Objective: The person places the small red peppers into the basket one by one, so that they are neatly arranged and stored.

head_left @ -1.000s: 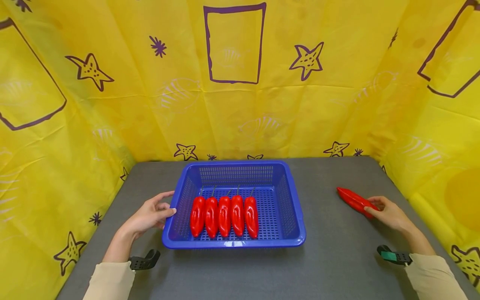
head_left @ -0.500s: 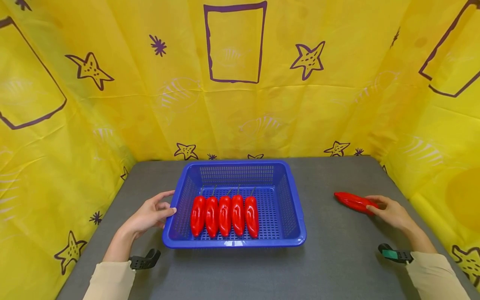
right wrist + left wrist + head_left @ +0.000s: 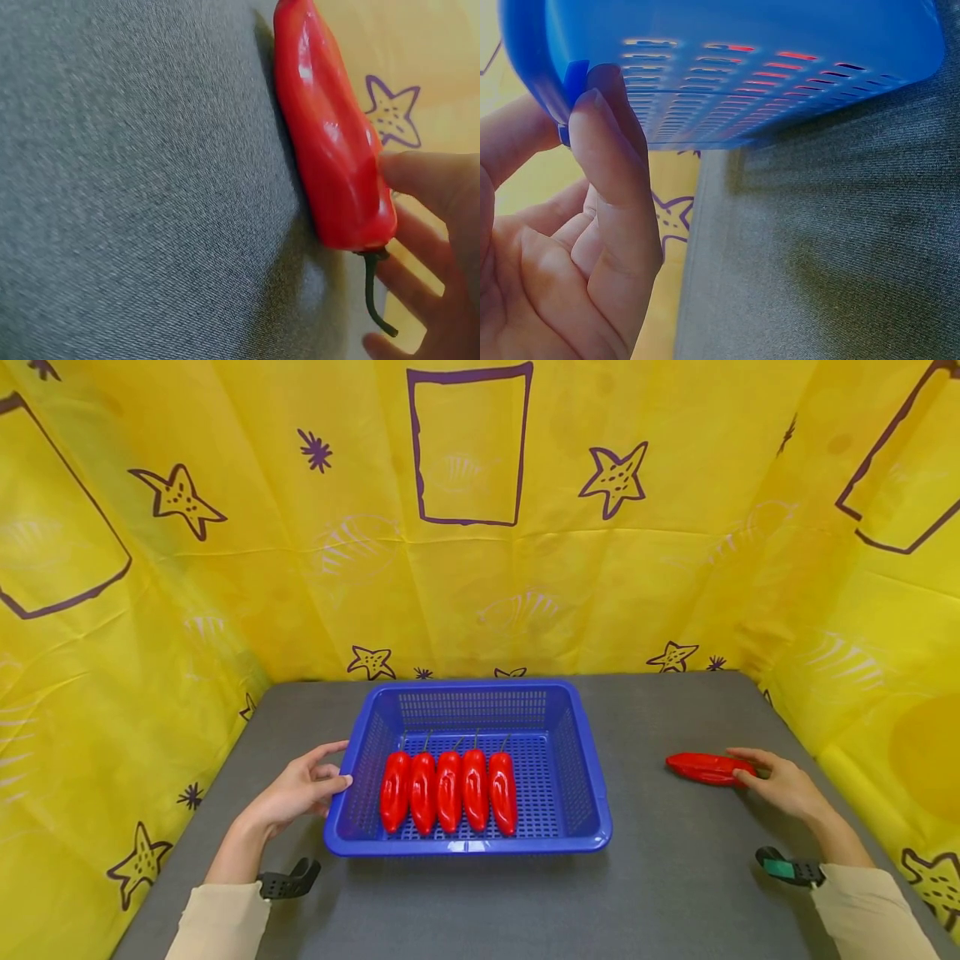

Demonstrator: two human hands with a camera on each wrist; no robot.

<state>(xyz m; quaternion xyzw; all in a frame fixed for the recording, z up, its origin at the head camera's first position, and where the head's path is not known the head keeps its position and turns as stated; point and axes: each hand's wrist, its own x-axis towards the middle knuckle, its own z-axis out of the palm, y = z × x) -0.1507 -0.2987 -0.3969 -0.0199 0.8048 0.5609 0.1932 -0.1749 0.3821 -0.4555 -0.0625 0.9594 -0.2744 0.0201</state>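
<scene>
My left hand pinches the left rim of a blue plastic basket; in the left wrist view thumb and fingers close on that rim. Several glossy red chili peppers lie side by side in the basket, their green stems toward its far wall. To the right of the basket, my right hand holds another red chili pepper near its stem end, tip pointing left. The right wrist view shows this pepper close to the table, thumb on its side and green stem hanging free.
A grey cloth-covered table carries the basket. Yellow curtains with drawn starfish and fish close off the back and both sides. Black straps sit on both wrists.
The chili pepper in my right hand has turned, its tip swinging toward the table's near side until the pepper lies nearly level across the view. My left hand and the basket stay in place.
</scene>
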